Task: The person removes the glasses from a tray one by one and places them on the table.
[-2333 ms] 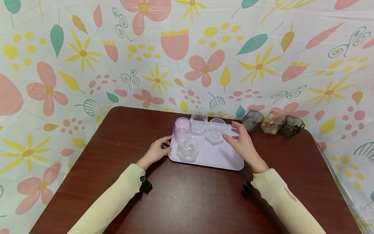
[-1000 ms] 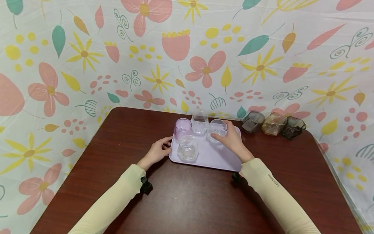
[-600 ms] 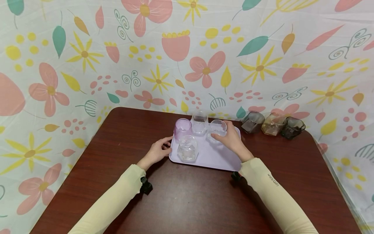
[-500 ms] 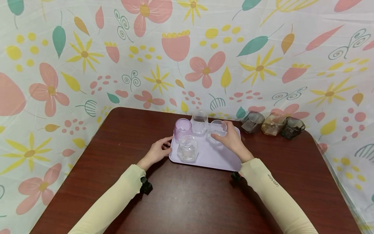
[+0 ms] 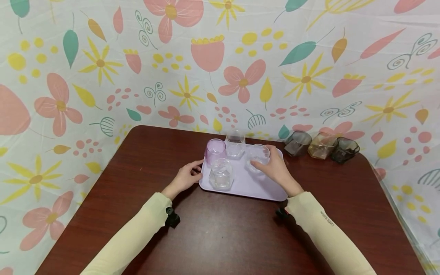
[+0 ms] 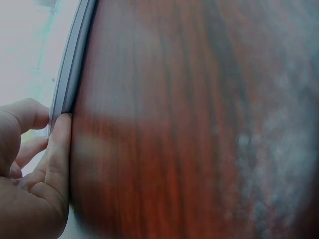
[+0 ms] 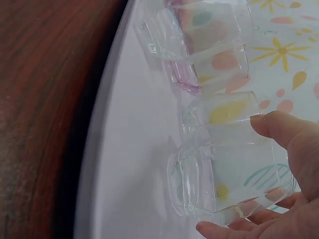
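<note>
In the head view my right hand grips a clear glass tumbler over the right half of the lilac tray. The right wrist view has the thumb on one side of this tumbler and fingers on the other. My left hand holds the tray's left edge; in the left wrist view thumb and finger are at the rim. Also on the tray stand a purple glass, a clear glass at the back and another clear glass in front.
Beyond the tray, at the table's back right, three tinted glasses stand in a row: a grey one, an amber one and a dark one. The brown table backs onto a flower-patterned cloth.
My right hand came in from the tray's right side and took hold of the clear tumbler. Since then, hand and tumbler have shifted slightly right and towards me. The left hand has stayed put.
</note>
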Demonstrator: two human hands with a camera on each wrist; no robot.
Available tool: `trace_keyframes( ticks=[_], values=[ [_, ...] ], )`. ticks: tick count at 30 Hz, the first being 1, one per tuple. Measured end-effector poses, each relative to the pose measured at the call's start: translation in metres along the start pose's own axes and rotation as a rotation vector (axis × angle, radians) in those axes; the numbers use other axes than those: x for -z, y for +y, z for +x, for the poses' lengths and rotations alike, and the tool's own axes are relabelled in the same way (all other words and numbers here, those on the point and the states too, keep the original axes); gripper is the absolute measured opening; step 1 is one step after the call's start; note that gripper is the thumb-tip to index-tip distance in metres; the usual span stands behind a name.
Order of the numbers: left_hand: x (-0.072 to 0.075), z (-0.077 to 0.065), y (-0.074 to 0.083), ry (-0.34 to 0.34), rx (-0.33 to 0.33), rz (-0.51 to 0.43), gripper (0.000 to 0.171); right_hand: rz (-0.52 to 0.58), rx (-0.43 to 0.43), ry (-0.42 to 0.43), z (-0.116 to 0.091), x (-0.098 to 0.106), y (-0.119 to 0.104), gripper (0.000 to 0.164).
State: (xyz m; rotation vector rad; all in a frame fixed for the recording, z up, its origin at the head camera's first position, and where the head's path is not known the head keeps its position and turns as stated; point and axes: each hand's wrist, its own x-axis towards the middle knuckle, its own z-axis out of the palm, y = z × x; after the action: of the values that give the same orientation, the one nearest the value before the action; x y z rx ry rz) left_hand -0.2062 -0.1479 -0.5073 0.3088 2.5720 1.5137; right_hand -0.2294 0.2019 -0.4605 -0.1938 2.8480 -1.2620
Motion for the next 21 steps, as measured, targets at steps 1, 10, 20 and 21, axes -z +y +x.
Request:
trace_keyframes(
  ticks=[1,10,20,21],
  values=[
    [0.000,0.000,-0.001,0.001,-0.003,0.003,0.056,-0.009,-0.002,0.002,-0.001,0.001,0.000,0.085],
    [0.001,0.000,0.002,0.005,-0.013,0.033,0.056,-0.014,0.024,0.017,-0.014,0.012,0.001,0.083],
    [0.000,0.001,0.000,0.001,-0.009,0.015,0.056,-0.041,0.031,0.022,-0.031,0.032,0.003,0.084],
    [0.000,0.000,0.000,-0.002,-0.005,0.011,0.056,-0.042,0.032,0.027,-0.033,0.034,0.004,0.083]
  ],
)
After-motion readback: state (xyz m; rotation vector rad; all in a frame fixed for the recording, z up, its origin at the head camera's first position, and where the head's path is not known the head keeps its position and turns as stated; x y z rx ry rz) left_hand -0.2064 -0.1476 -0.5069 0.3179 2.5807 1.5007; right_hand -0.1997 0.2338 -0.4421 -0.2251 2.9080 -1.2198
